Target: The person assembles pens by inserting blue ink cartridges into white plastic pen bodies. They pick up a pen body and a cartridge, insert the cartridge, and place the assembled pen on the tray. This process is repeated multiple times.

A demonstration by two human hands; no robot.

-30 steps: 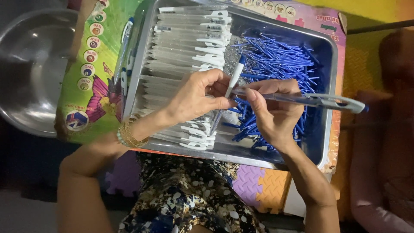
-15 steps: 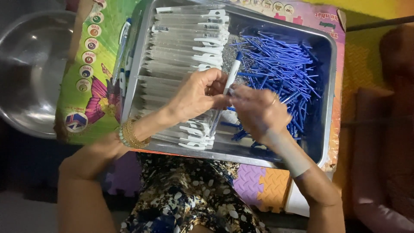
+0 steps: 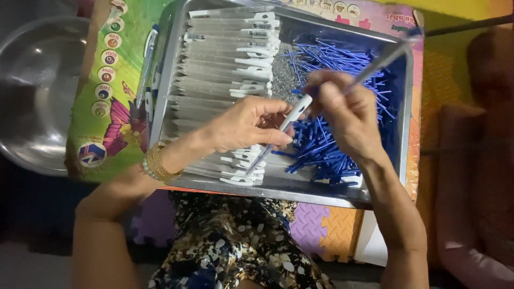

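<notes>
White plastic shows between the fingers of the left hand (image 3: 243, 126): its grip is closed around a pen barrel (image 3: 284, 124), which lies slanted, with the upper end near the right hand (image 3: 345, 115) and the thin lower end pointing down toward the near rim of the tray (image 3: 278, 188). The right hand has its grip closed on a finished pen (image 3: 383, 60), blue and clear, which sticks up and to the right from the fingers and looks blurred. Both hands are just beside each other, above the middle of the tray. Under the right hand lies a loose heap of blue refills (image 3: 332, 144) that fills the right part of the tray. In the left part, white barrels (image 3: 225, 59) are stacked in neat rows with their clips to the right. A gold bracelet (image 3: 158, 163) is on the left wrist. The tray stands on a colourful board (image 3: 110, 91), and left of this is a steel bowl (image 3: 37, 91). Foam mats (image 3: 321, 227) are below the tray.
</notes>
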